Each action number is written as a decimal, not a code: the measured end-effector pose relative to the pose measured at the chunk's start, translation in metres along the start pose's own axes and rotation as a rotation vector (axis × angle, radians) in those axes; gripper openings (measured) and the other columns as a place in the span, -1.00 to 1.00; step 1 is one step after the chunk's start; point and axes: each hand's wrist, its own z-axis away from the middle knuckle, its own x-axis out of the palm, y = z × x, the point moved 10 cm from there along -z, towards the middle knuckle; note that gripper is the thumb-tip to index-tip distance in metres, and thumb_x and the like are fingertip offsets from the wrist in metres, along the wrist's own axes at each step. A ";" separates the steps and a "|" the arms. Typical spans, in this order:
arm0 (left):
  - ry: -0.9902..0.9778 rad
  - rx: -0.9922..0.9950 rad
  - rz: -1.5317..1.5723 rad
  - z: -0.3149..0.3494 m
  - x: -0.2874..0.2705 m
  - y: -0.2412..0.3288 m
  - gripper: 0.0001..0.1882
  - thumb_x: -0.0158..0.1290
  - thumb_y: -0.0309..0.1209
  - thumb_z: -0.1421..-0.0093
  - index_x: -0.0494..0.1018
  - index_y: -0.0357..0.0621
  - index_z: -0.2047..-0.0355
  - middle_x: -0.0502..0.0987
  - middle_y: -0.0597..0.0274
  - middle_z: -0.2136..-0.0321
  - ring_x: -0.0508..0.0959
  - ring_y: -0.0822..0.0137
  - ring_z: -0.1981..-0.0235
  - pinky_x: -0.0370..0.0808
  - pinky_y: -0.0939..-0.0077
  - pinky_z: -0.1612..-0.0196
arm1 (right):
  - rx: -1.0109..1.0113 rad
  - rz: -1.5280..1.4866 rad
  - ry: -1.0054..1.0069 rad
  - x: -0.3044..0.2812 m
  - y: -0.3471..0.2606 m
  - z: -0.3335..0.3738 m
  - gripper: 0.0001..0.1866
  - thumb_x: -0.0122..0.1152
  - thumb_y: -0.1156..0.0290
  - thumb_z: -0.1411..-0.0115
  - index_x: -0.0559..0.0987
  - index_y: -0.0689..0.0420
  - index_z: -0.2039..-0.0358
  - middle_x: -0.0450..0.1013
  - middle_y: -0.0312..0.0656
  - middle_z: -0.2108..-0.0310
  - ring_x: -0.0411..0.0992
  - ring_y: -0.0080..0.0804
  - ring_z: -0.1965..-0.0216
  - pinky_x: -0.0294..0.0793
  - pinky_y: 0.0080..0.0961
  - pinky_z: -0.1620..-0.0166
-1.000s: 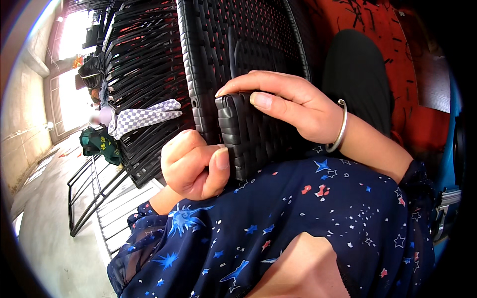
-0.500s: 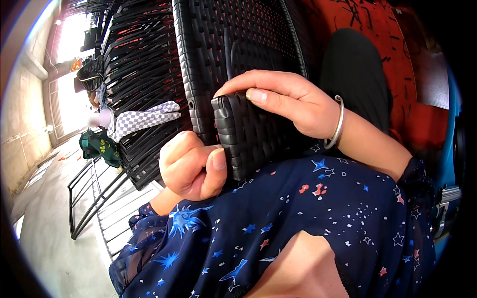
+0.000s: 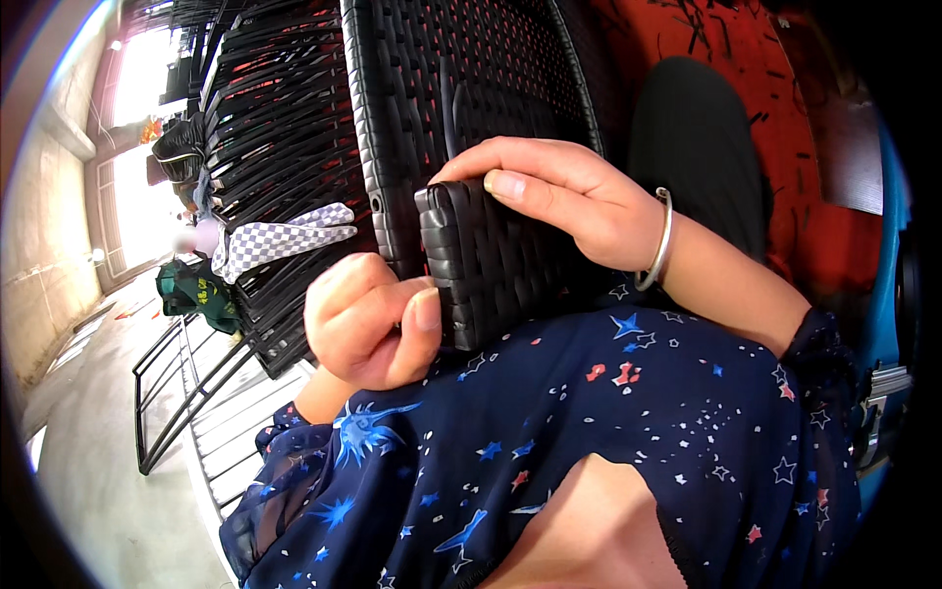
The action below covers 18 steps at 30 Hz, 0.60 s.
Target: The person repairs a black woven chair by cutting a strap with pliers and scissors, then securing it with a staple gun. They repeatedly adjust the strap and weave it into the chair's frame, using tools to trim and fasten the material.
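Observation:
Against my body rests a black woven rattan piece of furniture (image 3: 496, 270), its flat strips crossing over and under one another. A broader woven panel (image 3: 412, 108) with strip-wrapped edges extends away beyond it. My right hand (image 3: 579, 201) lies over the top of the near piece and grips it, thumb and fingers pressed against the weave. A silver bangle circles that wrist. At the left edge of the near piece my left hand (image 3: 363, 324) is closed, thumb against the curled fingers. Whatever it pinches is hidden by the fingers.
Tall stacks of black frames (image 3: 280, 128) stand at the left, with a checkered cloth (image 3: 285, 240) and a dark green bag (image 3: 196, 293) beside them. A black metal frame (image 3: 147, 422) stands on the pale floor. Black strip scraps (image 3: 697, 29) litter a red surface at the right.
My left hand has shifted slightly left and up, still closed. My right hand keeps nearly the same place on the weave.

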 end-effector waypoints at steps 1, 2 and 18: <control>-0.017 0.035 -0.029 -0.005 -0.004 -0.001 -0.95 0.21 -0.54 -0.06 0.62 -0.28 0.47 0.39 0.25 0.69 0.27 0.39 0.74 0.17 0.49 0.67 | -0.009 0.019 0.015 -0.001 0.000 0.000 -0.67 -0.03 0.30 -0.46 0.56 0.24 -0.03 0.56 -0.18 0.11 0.46 -0.47 0.00 0.37 -0.52 -0.13; 0.020 0.020 -0.116 -0.011 -0.012 -0.007 -0.89 0.24 -0.52 -0.04 0.66 -0.27 0.39 0.46 0.20 0.66 0.29 0.40 0.73 0.22 0.50 0.64 | -0.017 0.038 0.029 -0.003 0.000 0.000 -0.66 -0.04 0.29 -0.46 0.55 0.26 -0.02 0.56 -0.18 0.11 0.46 -0.47 0.00 0.37 -0.52 -0.13; 0.160 0.122 -0.233 -0.157 0.018 -0.063 -0.79 0.32 -0.42 -0.12 0.62 -0.21 0.24 0.54 0.20 0.42 0.53 0.37 0.41 0.45 0.49 0.32 | -0.088 -0.194 0.121 -0.027 -0.035 0.003 -0.77 0.15 0.42 -0.36 0.66 0.28 0.12 0.53 -0.21 0.13 0.45 -0.43 -0.03 0.35 -0.47 -0.20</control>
